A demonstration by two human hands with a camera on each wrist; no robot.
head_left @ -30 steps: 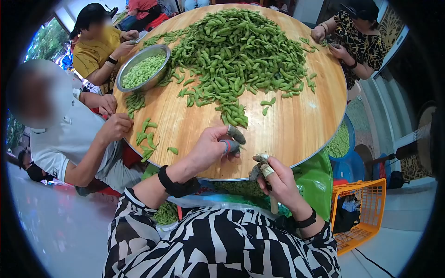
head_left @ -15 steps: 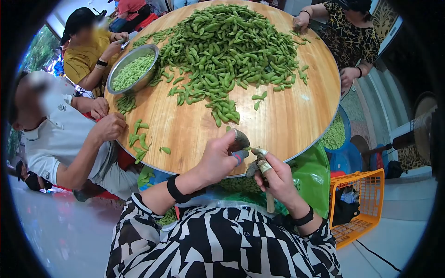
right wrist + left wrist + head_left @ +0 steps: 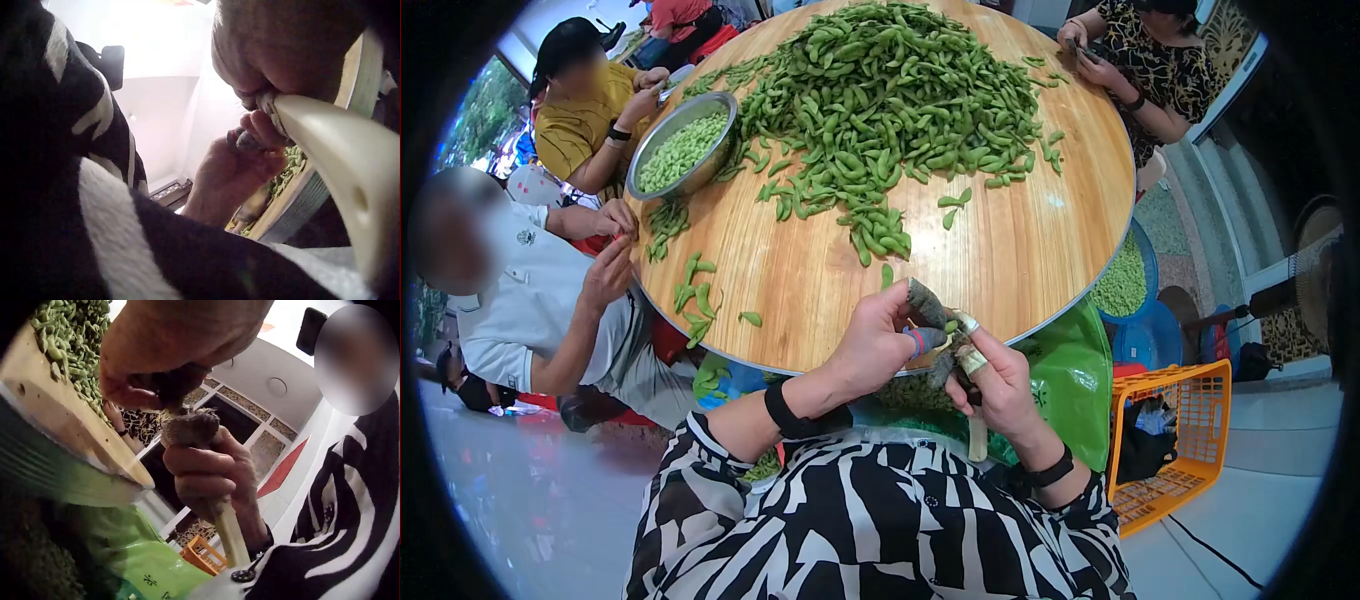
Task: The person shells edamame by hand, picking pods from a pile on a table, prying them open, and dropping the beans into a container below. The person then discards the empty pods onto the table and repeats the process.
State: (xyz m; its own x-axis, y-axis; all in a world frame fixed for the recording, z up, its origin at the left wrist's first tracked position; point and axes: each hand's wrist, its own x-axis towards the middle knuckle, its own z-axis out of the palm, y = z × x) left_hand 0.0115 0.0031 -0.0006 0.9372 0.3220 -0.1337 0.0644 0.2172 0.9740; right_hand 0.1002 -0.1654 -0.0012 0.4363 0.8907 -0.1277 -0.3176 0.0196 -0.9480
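My left hand (image 3: 875, 338), with dark grey covers on its thumb and a finger, pinches a green soybean pod (image 3: 951, 327) at its fingertips. Right beside it, the curled fingers of my right hand (image 3: 1003, 385) grip a tool by its cream handle (image 3: 331, 144). That handle has a small hole and points down out of the fist; the tool's working end is hidden among the fingers. Dirty covers and pale wraps are on the right thumb and finger. Both hands meet just over the near table edge. A loose pod (image 3: 887, 275) lies just beyond the left hand.
A large pile of pods (image 3: 900, 95) covers the back of the round wooden table (image 3: 1020, 260). Shelled beans fill a steel bowl (image 3: 733, 130) at left. Three people sit around the table. At right are a blue tub (image 3: 1145, 245) and an orange crate (image 3: 1200, 440).
My left hand has come rightward and down to meet the right hand, a pod now at its fingertips. The person at far right has reached toward the pile and drawn back.
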